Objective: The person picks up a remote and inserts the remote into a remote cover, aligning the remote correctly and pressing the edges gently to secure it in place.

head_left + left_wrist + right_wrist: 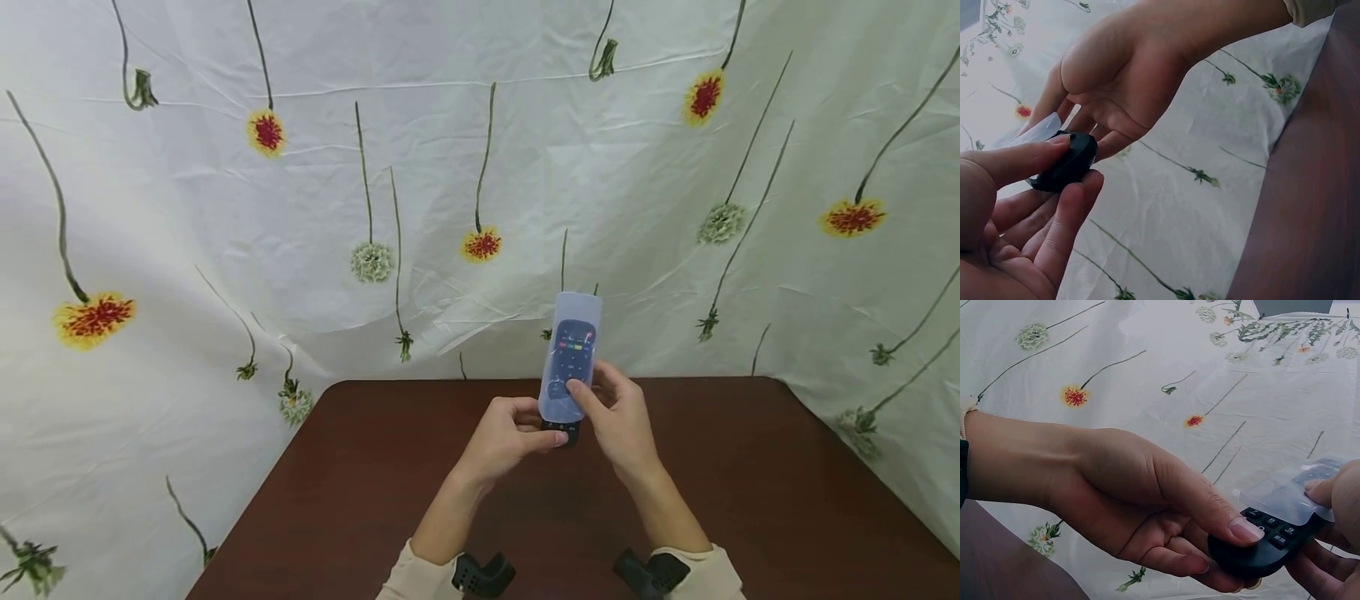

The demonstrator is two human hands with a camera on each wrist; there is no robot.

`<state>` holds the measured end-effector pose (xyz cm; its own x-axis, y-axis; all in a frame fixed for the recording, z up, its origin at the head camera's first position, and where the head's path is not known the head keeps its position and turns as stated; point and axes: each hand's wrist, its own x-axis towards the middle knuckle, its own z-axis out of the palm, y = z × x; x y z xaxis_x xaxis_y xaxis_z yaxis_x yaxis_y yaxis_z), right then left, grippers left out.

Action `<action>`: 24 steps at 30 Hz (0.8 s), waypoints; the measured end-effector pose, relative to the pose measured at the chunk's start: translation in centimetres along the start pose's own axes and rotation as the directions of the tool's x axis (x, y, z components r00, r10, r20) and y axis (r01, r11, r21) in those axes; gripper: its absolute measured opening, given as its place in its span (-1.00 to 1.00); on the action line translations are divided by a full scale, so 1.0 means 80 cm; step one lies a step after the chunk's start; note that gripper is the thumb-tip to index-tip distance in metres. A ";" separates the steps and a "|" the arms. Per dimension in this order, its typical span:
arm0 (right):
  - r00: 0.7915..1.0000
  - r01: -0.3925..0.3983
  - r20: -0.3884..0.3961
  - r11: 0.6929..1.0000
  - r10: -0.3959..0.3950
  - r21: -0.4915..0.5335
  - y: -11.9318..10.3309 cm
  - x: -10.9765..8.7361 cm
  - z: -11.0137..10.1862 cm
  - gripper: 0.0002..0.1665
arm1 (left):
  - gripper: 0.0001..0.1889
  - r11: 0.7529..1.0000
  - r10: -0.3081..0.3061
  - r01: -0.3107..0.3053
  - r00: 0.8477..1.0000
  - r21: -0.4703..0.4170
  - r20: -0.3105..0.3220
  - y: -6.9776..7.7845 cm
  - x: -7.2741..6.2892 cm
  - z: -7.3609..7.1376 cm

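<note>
A dark remote control point(561, 427) with buttons stands tilted above the table, mostly inside a translucent plastic sleeve point(576, 305). Its bare lower end is pinched by my left hand point(501, 435), thumb on the button face and fingers behind. My right hand point(624, 423) grips the sleeved part from the right, with its thumb pressed on the front. In the left wrist view the black end of the remote point(1074, 164) shows between the left thumb and fingers. The right wrist view shows number keys on the bare end point(1254, 559), just beyond the sleeve's edge.
A dark brown table point(390, 483) lies under both hands. Behind and beside it hangs a pale cloth point(420, 183) printed with flowers. Each wrist wears a black device, such as the left one point(483, 575), by a cream sleeve cuff.
</note>
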<state>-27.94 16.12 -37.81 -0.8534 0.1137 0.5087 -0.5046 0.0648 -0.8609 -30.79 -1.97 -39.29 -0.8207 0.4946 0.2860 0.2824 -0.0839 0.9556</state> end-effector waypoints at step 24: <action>0.984 0.114 0.151 0.983 -0.092 -0.144 0.002 -0.004 0.004 -0.57 | -0.70 0.954 0.301 -0.290 0.922 0.081 -0.244 0.010 -0.003 -0.004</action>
<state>-27.79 15.79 -38.08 -0.8133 -0.0436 0.5802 -0.5744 0.2191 -0.7887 -30.50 -2.41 -38.56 -0.7929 0.2199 0.5682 0.5472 -0.1532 0.8229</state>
